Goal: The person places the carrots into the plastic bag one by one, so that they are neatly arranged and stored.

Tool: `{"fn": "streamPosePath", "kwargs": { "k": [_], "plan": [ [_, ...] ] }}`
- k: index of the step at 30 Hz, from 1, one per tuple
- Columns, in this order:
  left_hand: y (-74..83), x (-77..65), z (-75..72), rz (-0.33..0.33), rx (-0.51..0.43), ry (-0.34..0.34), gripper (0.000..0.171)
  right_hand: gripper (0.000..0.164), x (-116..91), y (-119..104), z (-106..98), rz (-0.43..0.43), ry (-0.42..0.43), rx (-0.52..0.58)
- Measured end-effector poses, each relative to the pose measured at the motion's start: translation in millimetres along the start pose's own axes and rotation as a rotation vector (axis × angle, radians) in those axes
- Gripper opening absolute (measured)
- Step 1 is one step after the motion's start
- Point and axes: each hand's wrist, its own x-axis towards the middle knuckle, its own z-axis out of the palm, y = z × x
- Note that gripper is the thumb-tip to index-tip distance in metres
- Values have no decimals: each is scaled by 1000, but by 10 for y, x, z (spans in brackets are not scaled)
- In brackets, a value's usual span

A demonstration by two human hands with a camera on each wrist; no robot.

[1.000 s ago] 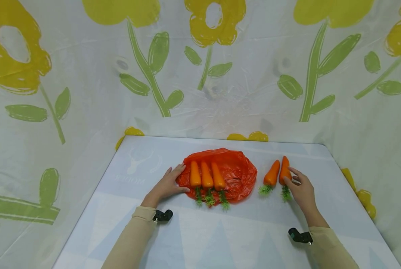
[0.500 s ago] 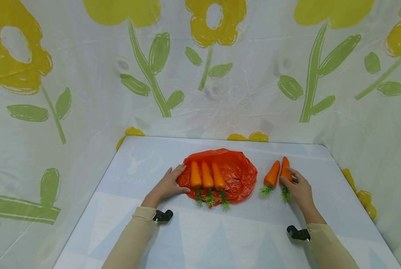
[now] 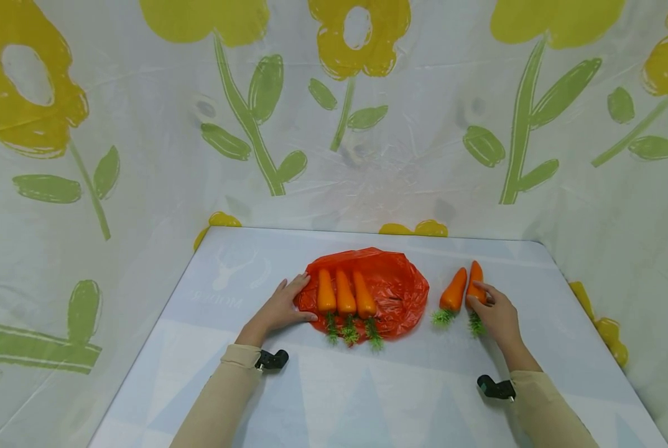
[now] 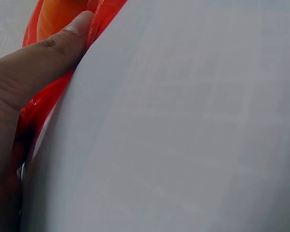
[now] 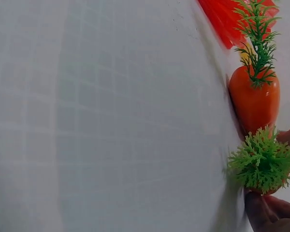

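Note:
Three orange carrots with frilly green tops lie side by side on a crumpled red plastic bag (image 3: pixel 403 286); one is the leftmost carrot (image 3: pixel 326 297). My left hand (image 3: pixel 278 308) rests along the bag's left edge with its fingers spread, and in the left wrist view the thumb (image 4: pixel 53 58) lies straight against the red film. To the right of the bag are two more carrots. My right hand (image 3: pixel 499 312) pinches the right-hand carrot (image 3: pixel 476 274) between thumb and fingers near its thick end. The other carrot (image 3: pixel 453 291) lies just left of it, untouched.
Everything lies on a white table (image 3: pixel 334 386) with pale blue triangles. A flower-print curtain (image 3: pixel 423 124) hangs behind and along both sides. Small black cameras are strapped at both wrists, one being the left wrist camera (image 3: pixel 272 359).
My right hand has shifted slightly left, its fingers closing in on the right-hand carrot. The left hand, the bag and the carrots on it have stayed put.

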Motion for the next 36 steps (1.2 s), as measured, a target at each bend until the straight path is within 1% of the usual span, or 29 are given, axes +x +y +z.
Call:
{"fn": "streamPosePath", "kwargs": {
  "k": [12,17,21,30,36],
  "plan": [
    [6,7,-8,-12,-2,-6,105,58,-44,-14,13,-9,20,-9],
    [14,4,-6,-11,-5,-7,105,57,-99,-17,5,-5,18,-4],
    [22,3,-7,-6,-8,-3,104,56,-137,10,5,-13,35,-3],
    [9,4,-15,-6,0,-1,106,54,-259,11,-19,-47,81,-46],
    [6,4,-14,-6,-9,-5,106,52,-332,37,-14,-38,92,-60]
  ]
}}
